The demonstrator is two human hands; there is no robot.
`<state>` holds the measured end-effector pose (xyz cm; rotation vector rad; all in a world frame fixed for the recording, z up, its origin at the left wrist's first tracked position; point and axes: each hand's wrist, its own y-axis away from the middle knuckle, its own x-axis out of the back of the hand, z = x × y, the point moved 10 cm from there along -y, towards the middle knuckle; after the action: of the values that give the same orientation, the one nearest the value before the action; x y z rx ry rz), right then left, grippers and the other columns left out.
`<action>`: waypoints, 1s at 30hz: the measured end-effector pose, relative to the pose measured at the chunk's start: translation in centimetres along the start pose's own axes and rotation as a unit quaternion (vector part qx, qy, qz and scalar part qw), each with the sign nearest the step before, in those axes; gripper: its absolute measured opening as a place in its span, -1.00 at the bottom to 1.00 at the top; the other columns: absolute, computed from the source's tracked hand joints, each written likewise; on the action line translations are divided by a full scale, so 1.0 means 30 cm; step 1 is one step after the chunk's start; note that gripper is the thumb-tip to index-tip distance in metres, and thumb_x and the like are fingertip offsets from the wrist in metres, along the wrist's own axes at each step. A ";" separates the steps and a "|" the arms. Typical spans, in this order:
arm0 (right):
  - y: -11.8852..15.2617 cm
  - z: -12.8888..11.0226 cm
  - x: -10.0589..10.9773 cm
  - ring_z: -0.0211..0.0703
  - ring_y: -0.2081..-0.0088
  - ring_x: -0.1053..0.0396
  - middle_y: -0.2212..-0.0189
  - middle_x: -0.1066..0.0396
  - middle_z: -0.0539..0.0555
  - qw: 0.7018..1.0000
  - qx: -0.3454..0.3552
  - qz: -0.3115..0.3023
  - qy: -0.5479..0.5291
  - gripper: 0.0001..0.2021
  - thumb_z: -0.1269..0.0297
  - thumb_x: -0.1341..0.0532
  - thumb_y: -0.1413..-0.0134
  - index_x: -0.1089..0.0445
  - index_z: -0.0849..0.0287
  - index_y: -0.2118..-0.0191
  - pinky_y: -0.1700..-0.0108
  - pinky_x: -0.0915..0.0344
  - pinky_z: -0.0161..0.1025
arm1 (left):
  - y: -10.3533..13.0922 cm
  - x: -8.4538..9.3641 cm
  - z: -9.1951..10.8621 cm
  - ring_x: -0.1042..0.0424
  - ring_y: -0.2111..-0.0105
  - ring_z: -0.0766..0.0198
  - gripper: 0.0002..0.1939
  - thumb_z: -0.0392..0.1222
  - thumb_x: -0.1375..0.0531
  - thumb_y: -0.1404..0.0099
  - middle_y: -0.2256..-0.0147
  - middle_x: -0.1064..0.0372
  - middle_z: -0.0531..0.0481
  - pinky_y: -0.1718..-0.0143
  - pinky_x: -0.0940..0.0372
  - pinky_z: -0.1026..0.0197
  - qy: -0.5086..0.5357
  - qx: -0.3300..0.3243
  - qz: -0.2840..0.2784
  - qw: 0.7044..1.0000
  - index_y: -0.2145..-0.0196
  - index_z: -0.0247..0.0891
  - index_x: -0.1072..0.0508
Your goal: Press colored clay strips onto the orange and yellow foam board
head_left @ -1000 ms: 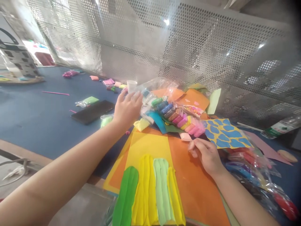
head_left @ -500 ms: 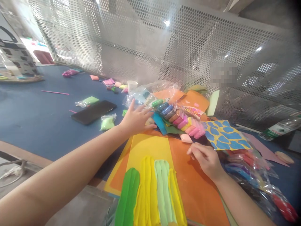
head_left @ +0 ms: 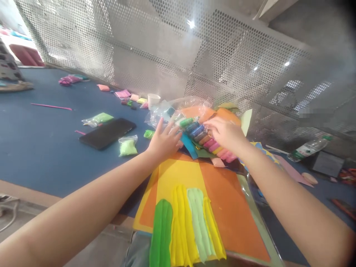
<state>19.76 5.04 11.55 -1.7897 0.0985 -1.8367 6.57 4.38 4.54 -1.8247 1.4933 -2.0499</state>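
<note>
My left hand [head_left: 166, 140] has its fingers spread over the left side of the craft pile, close to clear plastic wrapping [head_left: 158, 116]. It holds nothing that I can see. My right hand [head_left: 226, 135] reaches across a row of coloured modelling clay packets [head_left: 198, 131], fingers apart and bent down at the blue and brown ones. Whether its fingertips touch them is hard to tell. Below both hands lies an orange and yellow board [head_left: 230, 207], with ridged strips of green, yellow and pale green clay [head_left: 182, 222] at its near end.
A black phone [head_left: 108, 133] and bags of light green clay [head_left: 128, 145] lie on the blue table [head_left: 41, 148] to the left. A white cup [head_left: 153, 101] stands behind the pile. A plastic bottle [head_left: 308, 148] lies at right. A perforated metal screen [head_left: 155, 59] closes off the back.
My right hand has moved from above the orange board up and forward to the clay packets. My left hand stays spread near the pile. The view has shifted slightly right.
</note>
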 end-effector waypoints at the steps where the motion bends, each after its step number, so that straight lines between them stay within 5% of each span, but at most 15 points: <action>1: -0.042 0.015 -0.037 0.03 -0.01 -0.38 -0.01 -0.45 0.10 0.999 -0.012 -0.030 0.043 -0.60 0.49 0.00 -0.11 -0.45 0.09 0.02 0.02 -0.22 -0.06 | 0.001 0.003 0.002 -0.17 -0.21 -0.12 -0.63 -0.14 -0.04 -0.36 -0.13 -0.32 -0.16 -0.26 0.15 -0.40 0.004 -0.002 0.004 1.000 -0.03 -0.25 -0.45; 6: -0.121 0.058 -0.144 0.03 0.11 -0.46 0.08 -0.52 0.13 0.980 -0.051 -0.132 0.138 -0.56 0.46 0.00 -0.12 -0.42 0.04 -0.04 0.07 -0.22 -0.08 | 0.003 0.009 -0.002 -0.19 -0.20 -0.13 -0.64 -0.16 -0.06 -0.33 -0.12 -0.33 -0.20 -0.25 0.13 -0.42 0.015 -0.002 0.016 1.000 -0.02 -0.28 -0.46; 12: -0.157 0.068 -0.160 -0.05 0.08 -0.44 -0.02 -0.46 -0.01 0.985 -0.074 -0.150 0.050 -0.55 0.39 0.00 -0.15 -0.35 -0.10 -0.10 0.21 -0.26 -0.20 | 0.005 -0.007 -0.004 -0.17 -0.21 -0.13 -0.67 -0.17 -0.06 -0.33 -0.13 -0.31 -0.18 -0.26 0.13 -0.40 0.010 0.006 -0.007 1.000 0.04 -0.29 -0.49; 19: -0.182 0.019 -0.106 -0.01 0.17 -0.43 0.14 -0.54 0.05 0.978 -0.051 -0.151 0.133 -0.72 0.23 -0.08 -0.16 -0.51 -0.04 0.13 0.26 -0.20 -0.18 | 0.007 -0.019 -0.001 -0.12 -0.23 -0.13 -0.64 -0.21 -0.03 -0.33 -0.16 -0.27 -0.15 -0.26 0.20 -0.40 0.023 0.010 -0.016 1.000 -0.03 -0.24 -0.45; 30: -0.156 0.168 0.020 0.04 0.05 -0.36 0.07 -0.47 0.12 0.997 -0.062 0.043 0.027 -0.77 0.28 -0.08 -0.16 -0.47 0.14 0.19 0.08 -0.22 -0.12 | 0.004 -0.032 -0.010 -0.05 -0.26 -0.18 -0.62 -0.21 -0.02 -0.34 -0.20 -0.21 -0.15 -0.27 0.26 -0.40 0.046 0.028 -0.055 0.997 -0.05 -0.29 -0.44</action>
<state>22.93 10.36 14.64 -1.7895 0.3106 -1.8529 6.59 5.04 3.79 -1.8564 1.3683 -2.2305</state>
